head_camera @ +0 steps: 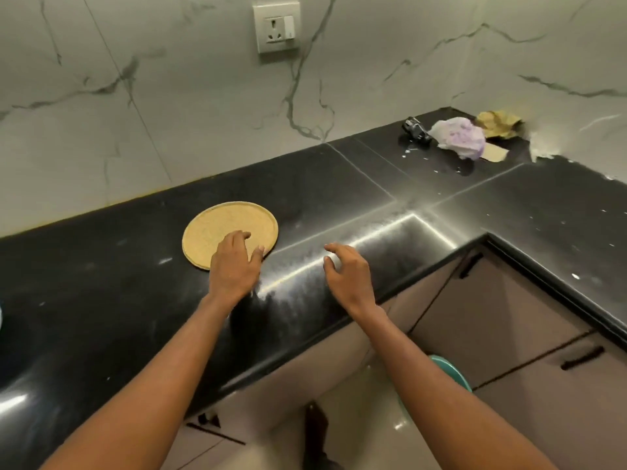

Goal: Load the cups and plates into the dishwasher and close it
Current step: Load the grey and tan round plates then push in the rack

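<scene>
A round tan plate (220, 225) lies flat on the black countertop (101, 283). My left hand (234, 262) is over the plate's near right edge, fingers spread and slightly bent, the fingertips on or just above the plate. To its right, my right hand (349, 273) hovers over the bare counter with relaxed, spread fingers and holds nothing. No cups and no dishwasher are in view.
The counter turns a corner at the right. In the back corner lie a small dark object (416, 129), a crumpled white-purple bag (459, 137) and brown paper (498, 123). A wall socket (277, 28) sits on the marble wall. Cabinet drawers (509, 317) and a teal object (451, 371) are below.
</scene>
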The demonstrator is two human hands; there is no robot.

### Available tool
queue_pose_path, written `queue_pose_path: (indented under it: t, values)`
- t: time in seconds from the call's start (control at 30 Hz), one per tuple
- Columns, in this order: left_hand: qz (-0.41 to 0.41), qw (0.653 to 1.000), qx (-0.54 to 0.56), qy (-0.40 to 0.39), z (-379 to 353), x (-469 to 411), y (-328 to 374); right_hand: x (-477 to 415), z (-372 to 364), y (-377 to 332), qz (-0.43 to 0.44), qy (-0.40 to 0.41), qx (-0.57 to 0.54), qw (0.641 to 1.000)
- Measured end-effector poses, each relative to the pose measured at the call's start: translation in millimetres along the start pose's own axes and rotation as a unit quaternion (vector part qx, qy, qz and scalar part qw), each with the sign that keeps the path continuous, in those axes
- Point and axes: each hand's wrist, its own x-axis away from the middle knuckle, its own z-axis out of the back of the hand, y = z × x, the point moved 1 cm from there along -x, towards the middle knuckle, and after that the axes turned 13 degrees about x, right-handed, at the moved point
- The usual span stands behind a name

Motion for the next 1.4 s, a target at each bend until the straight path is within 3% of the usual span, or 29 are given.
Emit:
queue_pose_path:
  t: [0.17,0.33,0.53,0.7,0.9,1.17,1.4]
  values:
    - [0.120,0.990,-0.058,0.045,-8.2,-54.5,-30.8,-63.7,-42.7,-8.0,-0.007,-0.061,-0.031,0.998]
    - [0.252,0.958,-0.116,0.063,-5.8,-95.3,-60.0,-121.5,-74.4,-14.3,-0.015,-0.146,-0.037,0.988]
    - [0.370,0.921,-0.107,0.052,0.2,-116.4,-74.9,-158.0,-104.2,-26.6,-0.031,-0.235,-0.033,0.971]
    - [0.378,0.920,-0.085,0.057,3.7,-122.4,-75.0,-166.1,-120.9,-34.8,-0.044,-0.216,-0.061,0.973]
    - [0.387,0.917,0.030,0.092,10.0,-124.9,-73.0,-165.0,-119.0,-29.9,-0.202,-0.200,-0.182,0.941]
    - [0.325,0.919,0.167,0.146,17.9,-105.1,-37.8,-142.1,-83.8,-21.7,-0.261,-0.084,-0.204,0.940]
    - [0.271,0.917,0.278,0.094,32.8,-62.2,-3.6,-75.1,-32.7,-15.0,-0.282,0.019,-0.214,0.935]
